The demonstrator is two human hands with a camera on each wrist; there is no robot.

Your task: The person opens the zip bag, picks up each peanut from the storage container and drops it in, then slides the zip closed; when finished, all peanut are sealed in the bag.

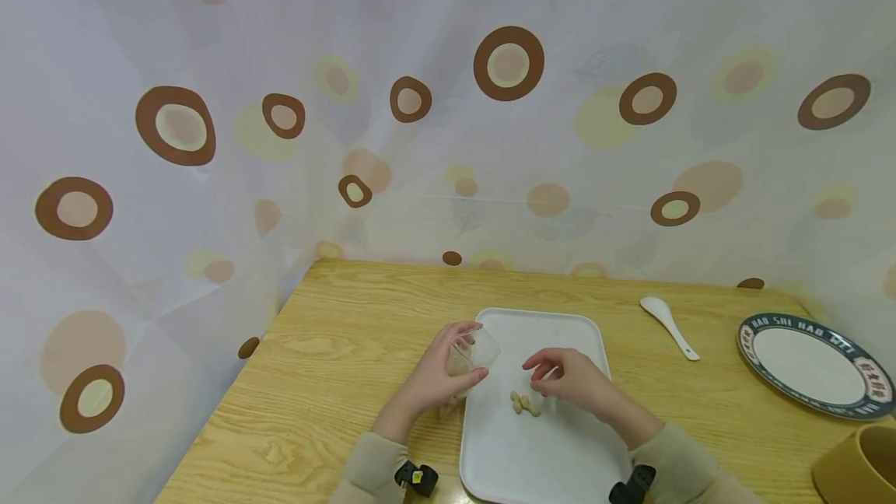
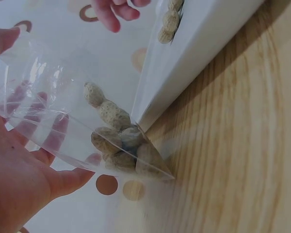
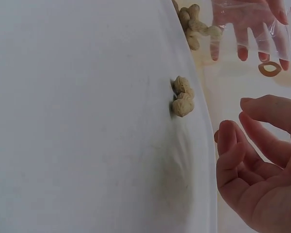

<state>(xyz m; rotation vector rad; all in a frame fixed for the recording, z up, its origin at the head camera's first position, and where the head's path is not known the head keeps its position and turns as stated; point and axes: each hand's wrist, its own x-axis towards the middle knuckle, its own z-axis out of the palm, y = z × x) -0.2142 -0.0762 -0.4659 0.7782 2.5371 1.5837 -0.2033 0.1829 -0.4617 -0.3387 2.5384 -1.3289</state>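
My left hand (image 1: 435, 370) grips a clear plastic bag (image 1: 479, 347) at the tray's left edge, its mouth spread by thumb and fingers. Several peanuts (image 2: 117, 138) lie in the bag's lower corner, plain in the left wrist view. On the white tray (image 1: 542, 453) a few more peanuts (image 1: 524, 404) form a small cluster. Just right of that cluster my right hand (image 1: 575, 381) hovers over the tray, fingers loosely bent. In the right wrist view its fingertips (image 3: 226, 133) stand apart from the thumb, with nothing between them.
Beyond the tray's right side a white spoon (image 1: 668, 325) lies on the wooden table (image 1: 336, 317). Farther right are a plate with a dark patterned rim (image 1: 752, 364) and a tan cup (image 1: 843, 469). A spotted curtain (image 1: 434, 138) hangs behind and to the left.
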